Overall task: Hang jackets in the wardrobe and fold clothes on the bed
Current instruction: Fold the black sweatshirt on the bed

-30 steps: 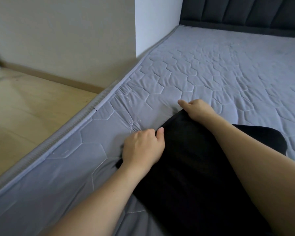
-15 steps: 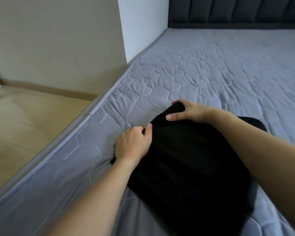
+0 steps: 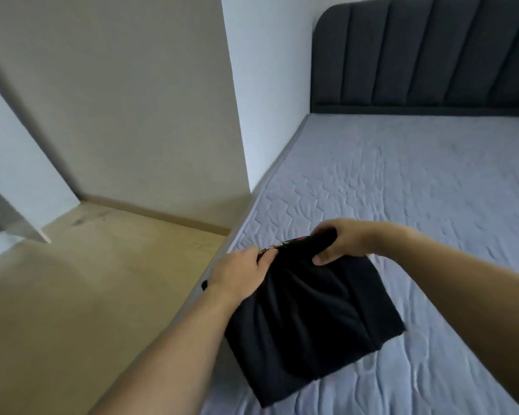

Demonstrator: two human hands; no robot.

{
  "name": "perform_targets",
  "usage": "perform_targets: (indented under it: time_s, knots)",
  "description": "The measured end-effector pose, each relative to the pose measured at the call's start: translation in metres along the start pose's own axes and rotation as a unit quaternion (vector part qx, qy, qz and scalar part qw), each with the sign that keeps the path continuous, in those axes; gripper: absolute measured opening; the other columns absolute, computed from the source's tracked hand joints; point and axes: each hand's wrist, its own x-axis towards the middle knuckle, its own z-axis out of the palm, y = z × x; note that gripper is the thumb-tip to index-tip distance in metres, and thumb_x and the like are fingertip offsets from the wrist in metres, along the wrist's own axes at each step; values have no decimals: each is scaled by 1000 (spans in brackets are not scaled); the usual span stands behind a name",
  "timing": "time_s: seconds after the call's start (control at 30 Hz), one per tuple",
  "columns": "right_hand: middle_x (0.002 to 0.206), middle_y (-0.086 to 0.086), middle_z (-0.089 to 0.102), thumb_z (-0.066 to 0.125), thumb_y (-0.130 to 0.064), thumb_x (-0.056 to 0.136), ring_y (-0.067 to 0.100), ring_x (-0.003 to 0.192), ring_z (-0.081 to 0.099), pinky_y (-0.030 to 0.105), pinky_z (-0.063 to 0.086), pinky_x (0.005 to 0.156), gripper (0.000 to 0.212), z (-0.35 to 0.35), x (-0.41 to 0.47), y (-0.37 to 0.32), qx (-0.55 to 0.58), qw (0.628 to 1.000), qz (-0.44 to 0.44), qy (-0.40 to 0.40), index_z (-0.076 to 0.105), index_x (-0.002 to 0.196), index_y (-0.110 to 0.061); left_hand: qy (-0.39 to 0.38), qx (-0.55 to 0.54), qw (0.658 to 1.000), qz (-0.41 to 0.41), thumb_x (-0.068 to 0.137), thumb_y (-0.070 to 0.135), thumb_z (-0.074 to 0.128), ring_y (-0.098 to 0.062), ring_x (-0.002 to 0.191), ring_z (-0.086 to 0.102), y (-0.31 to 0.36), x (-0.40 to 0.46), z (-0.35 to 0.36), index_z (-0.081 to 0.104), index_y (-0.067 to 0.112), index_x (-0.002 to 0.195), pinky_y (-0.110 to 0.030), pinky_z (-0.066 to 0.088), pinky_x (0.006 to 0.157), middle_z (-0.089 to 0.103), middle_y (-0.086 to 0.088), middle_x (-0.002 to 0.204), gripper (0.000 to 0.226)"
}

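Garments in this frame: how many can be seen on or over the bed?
1. A black garment hangs over the near left edge of the mattress, gripped along its top edge by the left hand and right hand. More may lie outside the view.

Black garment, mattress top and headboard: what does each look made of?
Black garment: soft matte fabric, likely knit; it creases and droops from both hands. Mattress top: grey quilted textile with a slight sheen, stitched in hexagons. Headboard: dark upholstery in padded vertical channels, probably woven fabric; the weave is unclear.
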Motion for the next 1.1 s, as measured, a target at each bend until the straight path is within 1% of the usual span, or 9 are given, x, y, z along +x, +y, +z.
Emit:
perform_targets:
  time_s: [0.07,0.17,0.27,0.33,0.43,0.57,0.73,0.9,1.1]
  knots:
    - [84,-19,71,84,-54,51,9,87,67,33,52,83,39,-65,-44,-60,-22,1000,-10,-19,68,85,-46,37,54,996,57,85,77,14,-34,84,64,-1,6,-111,48,24,86,-35,40,61,66,-6,87,63]
    - [82,-20,70,82,-54,57,8,86,65,29,48,74,33,-168,-109,-175,-51,998,-47,12,67,85,-44,72,114,984,117,82,78,13,-28,74,62,-6,8,-296,39,27,83,-33,37,59,54,3,68,57]
    - [87,-19,67,82,-49,66,7,87,61,26,43,68,27,-262,-179,-300,-104,990,-84,33,65,87,-41,121,171,965,156,83,75,14,-27,71,62,-14,0,-469,33,29,85,-32,35,58,62,2,74,50]
    - [92,-15,66,81,-49,67,9,86,61,27,46,69,32,-308,-220,-380,-179,978,-107,27,65,93,-38,150,204,954,160,86,73,10,-27,68,61,-19,-14,-570,32,29,84,-32,37,56,64,2,76,49]
    - [97,-6,63,78,-46,73,19,90,61,37,52,81,46,-332,-264,-484,-337,933,-129,8,61,109,-23,168,243,943,154,89,71,9,-24,63,58,-26,-50,-678,32,29,80,-32,39,54,60,7,71,48]
    - [111,4,54,67,-39,87,26,98,53,35,43,82,56,-323,-295,-584,-415,895,-159,39,43,131,-15,198,291,931,101,90,68,7,-22,62,52,-65,-104,-761,32,28,81,-32,32,56,61,6,75,48]
    - [109,4,48,60,-45,90,28,98,51,38,42,81,61,-293,-304,-702,-439,875,-200,51,34,137,-16,207,347,914,35,91,65,8,-27,72,62,-151,-163,-829,34,27,86,-33,32,57,62,2,78,46]
    - [125,6,51,62,-44,90,26,102,50,35,39,82,62,-249,-279,-832,-453,854,-251,44,35,139,-18,183,348,919,-28,80,40,28,-29,66,55,-268,-208,-879,44,21,97,-32,38,58,66,-7,83,31]
    - [130,5,53,64,-43,90,25,109,53,37,44,90,60,-183,-221,-977,-417,851,-318,17,37,138,-20,178,387,899,-107,88,34,33,-29,85,61,-420,-233,-924,56,20,102,-32,31,62,67,-7,97,30]
